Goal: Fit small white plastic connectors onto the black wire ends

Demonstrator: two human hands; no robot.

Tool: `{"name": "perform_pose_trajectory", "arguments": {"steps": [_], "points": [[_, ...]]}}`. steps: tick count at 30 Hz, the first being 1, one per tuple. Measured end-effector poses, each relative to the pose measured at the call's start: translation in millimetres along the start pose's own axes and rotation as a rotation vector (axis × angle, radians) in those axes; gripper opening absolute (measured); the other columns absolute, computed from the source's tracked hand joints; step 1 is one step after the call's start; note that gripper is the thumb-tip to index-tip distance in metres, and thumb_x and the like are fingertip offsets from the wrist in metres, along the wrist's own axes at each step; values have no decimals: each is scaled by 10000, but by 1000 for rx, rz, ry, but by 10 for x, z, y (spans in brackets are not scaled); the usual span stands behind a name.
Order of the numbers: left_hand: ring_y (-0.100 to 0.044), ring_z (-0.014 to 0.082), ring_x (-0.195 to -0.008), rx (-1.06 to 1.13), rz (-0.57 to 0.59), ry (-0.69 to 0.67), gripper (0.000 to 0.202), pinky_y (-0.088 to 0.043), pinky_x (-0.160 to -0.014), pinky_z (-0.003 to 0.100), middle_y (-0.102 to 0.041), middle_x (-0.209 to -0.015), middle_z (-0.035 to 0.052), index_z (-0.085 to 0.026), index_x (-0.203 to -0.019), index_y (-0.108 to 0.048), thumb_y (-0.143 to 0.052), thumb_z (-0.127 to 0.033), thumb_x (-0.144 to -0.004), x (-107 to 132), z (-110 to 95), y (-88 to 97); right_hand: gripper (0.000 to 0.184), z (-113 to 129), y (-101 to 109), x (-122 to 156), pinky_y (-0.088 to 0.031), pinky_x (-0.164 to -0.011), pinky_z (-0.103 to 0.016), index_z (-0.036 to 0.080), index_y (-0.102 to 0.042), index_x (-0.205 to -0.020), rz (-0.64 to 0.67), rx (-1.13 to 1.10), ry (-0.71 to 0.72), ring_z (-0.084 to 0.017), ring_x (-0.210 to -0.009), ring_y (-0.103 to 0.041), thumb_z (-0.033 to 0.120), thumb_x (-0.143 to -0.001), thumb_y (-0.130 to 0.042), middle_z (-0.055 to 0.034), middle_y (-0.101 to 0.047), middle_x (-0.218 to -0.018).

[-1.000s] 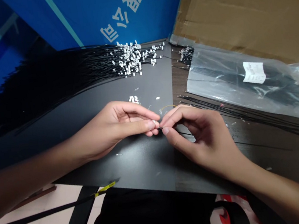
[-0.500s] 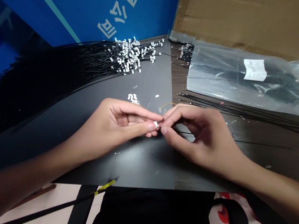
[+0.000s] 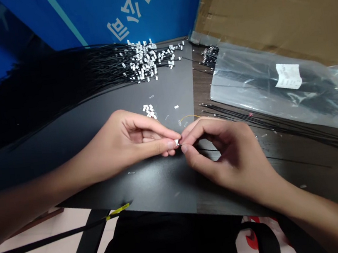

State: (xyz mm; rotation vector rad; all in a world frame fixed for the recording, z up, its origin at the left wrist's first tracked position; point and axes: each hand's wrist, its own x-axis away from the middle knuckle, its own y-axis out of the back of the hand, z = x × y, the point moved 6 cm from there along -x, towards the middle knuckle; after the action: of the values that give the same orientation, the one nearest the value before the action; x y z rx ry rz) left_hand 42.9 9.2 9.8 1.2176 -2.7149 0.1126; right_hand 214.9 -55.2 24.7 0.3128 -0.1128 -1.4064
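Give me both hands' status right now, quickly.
Left hand: closed, pinching a small white connector between thumb and fingers.
Right hand: closed, fingertips pinching a thin black wire at the connector.

Behind the mat (image 3: 161,186) stands a panel (image 3: 168,13); along its far side lies a wire bundle (image 3: 101,69). Loose connectors (image 3: 149,111) lie on its middle. The left hand (image 3: 135,137) holds a connector (image 3: 176,142) above it; the right hand (image 3: 228,143) reaches across its right edge. Right of it lie loose wires (image 3: 278,128) and, farther back, a bag (image 3: 251,83).
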Motion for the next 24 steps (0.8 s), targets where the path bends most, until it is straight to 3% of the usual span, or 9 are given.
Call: {"name": "perform_pose_trajectory", "arguments": {"steps": [7, 15, 24], "points": [[-788, 164, -740, -41, -24, -32, 142, -649, -715, 202, -857, -813, 41, -246, -922, -943, -901, -143, -834, 15, -45, -14, 127, 4, 4, -8, -552, -801, -338, 201, -747, -828, -3, 56, -4, -186, -851, -743, 90, -884, -720, -36, -797, -904], [-766, 155, -736, -329, -102, -233, 129, -579, -647, 219, -847, -836, 25, -228, -944, -927, -869, -132, -881, 89, -151, -17, 88, -16, -18, -5, -548, -783, -332, 188, -747, -832, 7, -6, -43, -191, -846, -745, 130, -894, -724, -41, -797, -892], [-757, 152, -705, -339, -95, -248, 106, -560, -623, 227, -839, -806, 22, -227, -929, -930, -875, -148, -885, 95, -146, -9, 103, -37, -36, -20, -548, -793, -337, 171, -765, -827, 23, -73, -45, -189, -831, -727, 109, -889, -709, -41, -781, -861]]}}
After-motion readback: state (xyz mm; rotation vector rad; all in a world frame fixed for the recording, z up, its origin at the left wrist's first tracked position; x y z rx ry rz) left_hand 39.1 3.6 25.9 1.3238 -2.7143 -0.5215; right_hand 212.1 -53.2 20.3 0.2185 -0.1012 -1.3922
